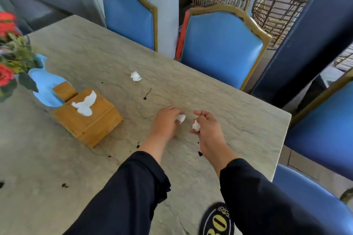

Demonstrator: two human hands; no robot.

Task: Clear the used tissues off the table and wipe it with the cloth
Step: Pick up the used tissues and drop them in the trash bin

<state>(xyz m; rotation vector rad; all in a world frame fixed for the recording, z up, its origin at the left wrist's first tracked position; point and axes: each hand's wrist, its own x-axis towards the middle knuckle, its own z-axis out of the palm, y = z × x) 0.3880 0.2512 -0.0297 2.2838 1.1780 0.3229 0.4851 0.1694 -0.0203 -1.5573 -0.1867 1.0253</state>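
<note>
Here, two crumpled tissues are held above the grey stone table point(191, 86), one in each hand. The left hand point(165, 120) is curled over a white wad point(180, 118), of which only the right edge is seen past the fingers. The right hand point(205, 123) is closed round a second wad point(196, 126), pinched at its inner side; a dark mark is seen at the lower end of that wad, though what it is cannot be made out. A third crumpled tissue point(136, 76) is left lying on the table well beyond the hands, toward the far edge. Dark specks point(200, 153) are scattered over the tabletop near the wrists. At the left a wooden tissue box point(89, 120) is set beside a blue vase point(45, 86), whose red flowers point(5, 74) are cut off by the frame edge. No cloth can be seen. Blue chairs point(221, 49) are drawn up at the far side.
</note>
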